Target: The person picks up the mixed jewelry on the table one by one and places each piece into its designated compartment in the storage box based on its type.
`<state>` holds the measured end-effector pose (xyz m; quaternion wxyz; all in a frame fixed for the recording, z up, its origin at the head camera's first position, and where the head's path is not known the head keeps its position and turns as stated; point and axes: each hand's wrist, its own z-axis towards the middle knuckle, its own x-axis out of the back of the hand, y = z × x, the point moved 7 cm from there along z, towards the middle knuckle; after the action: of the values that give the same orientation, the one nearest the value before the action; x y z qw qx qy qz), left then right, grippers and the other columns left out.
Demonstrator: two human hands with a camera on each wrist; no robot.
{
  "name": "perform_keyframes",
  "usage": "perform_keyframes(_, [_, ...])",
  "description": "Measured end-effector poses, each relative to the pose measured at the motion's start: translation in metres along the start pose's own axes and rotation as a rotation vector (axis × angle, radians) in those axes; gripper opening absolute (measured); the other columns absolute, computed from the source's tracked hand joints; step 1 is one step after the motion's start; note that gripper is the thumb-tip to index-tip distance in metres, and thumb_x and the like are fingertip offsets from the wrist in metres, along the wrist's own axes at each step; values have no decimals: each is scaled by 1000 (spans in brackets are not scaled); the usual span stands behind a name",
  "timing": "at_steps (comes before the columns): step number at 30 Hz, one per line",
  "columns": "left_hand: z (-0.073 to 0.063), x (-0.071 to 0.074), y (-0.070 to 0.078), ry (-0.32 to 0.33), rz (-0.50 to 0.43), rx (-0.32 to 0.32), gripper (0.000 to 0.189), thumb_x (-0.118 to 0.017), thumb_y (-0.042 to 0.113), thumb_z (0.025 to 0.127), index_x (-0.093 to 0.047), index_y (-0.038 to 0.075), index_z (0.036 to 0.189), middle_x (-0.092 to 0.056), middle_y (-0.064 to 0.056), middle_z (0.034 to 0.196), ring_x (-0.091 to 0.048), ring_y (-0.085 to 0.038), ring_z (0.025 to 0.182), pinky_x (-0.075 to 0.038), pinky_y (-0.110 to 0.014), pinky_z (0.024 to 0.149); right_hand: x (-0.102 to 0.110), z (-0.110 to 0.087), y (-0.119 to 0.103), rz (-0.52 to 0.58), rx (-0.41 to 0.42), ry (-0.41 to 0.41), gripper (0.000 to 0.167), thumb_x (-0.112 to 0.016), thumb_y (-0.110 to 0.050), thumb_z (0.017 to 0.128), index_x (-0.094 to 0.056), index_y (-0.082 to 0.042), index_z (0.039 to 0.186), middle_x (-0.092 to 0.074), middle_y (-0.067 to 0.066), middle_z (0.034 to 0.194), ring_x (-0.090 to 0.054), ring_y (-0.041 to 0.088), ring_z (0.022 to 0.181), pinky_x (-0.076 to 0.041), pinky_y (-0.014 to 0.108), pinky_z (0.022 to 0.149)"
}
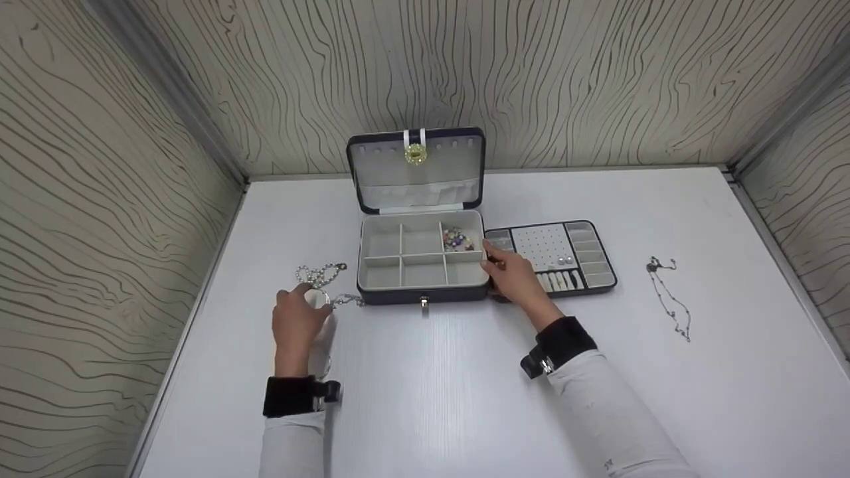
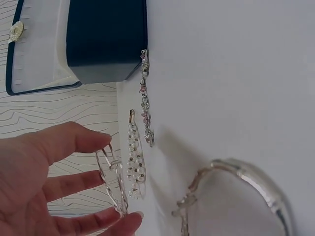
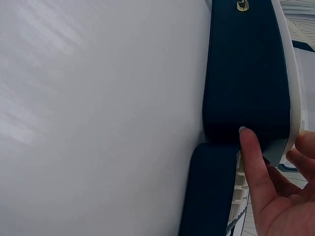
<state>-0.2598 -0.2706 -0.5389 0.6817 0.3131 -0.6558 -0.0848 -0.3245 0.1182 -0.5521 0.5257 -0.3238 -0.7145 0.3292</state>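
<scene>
My left hand (image 1: 297, 318) pinches a thin silver bangle (image 2: 118, 182) between thumb and fingers, left of the jewelry box. Beyond it lies a pearl bracelet (image 2: 135, 157). A silver chain bracelet with pink stones (image 2: 144, 98) reaches to the box's front left corner. Another silver bangle (image 2: 253, 182) stands nearer the left wrist. The dark blue jewelry box (image 1: 425, 294) has its lid up and a grid of white compartments. At the box's right side, my right hand (image 1: 514, 275) rests its fingertips on the wall and rim, one finger (image 3: 253, 157) straight against the front corner.
Colourful small beads or studs (image 1: 458, 239) fill the back right compartment. A gold brooch-like ornament (image 1: 416, 154) hangs at the lid's top. Right of the box lies a divided tray (image 1: 539, 245) with pearl studs; farther right, a chain necklace (image 1: 671, 305). Patterned walls enclose the white table (image 1: 425, 398).
</scene>
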Motion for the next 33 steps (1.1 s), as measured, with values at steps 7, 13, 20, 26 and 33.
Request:
perform_keyframes(7, [-3,8,20,87,-73,-89,58,-82,19,75,-62,-4,124,-54,-32,116,-60,-46,96,-51,-52,81,0,0,-1,-5,6,-2,51,-52,-24,103,-36,-22,152,-52,20,137,-65,25,93,-57,29,68])
perform_keyframes(13, [-8,16,51,197,-146,-217,51,-82,19,75,-64,-3,117,-61,-25,107,-64,-38,89,-54,-48,73,0,1,-1,20,9,0,51,-53,-23,102,-37,-21,151,-50,19,141,-65,25,91,-57,29,67])
perform_keyframes(20, [-16,8,89,227,-218,-340,48,-80,22,76,-65,-1,115,-63,-18,99,-64,-28,77,-53,-38,62,-1,1,0,40,6,-9,52,-52,-22,103,-36,-21,152,-51,19,139,-63,27,97,-57,29,68])
perform_keyframes(26, [-24,-9,122,210,-220,-438,48,-79,19,75,-66,-1,116,-63,-18,100,-64,-28,75,-53,-36,59,-1,1,1,59,10,-14,52,-52,-20,103,-35,-19,152,-55,18,134,-63,26,99,-58,28,70])
perform_keyframes(33, [-29,-34,152,186,-243,-513,49,-77,17,72,-65,2,118,-63,-20,102,-61,-26,73,-54,-39,62,0,0,0,51,14,-5,52,-53,-20,103,-36,-19,152,-56,18,133,-63,26,98,-58,29,69])
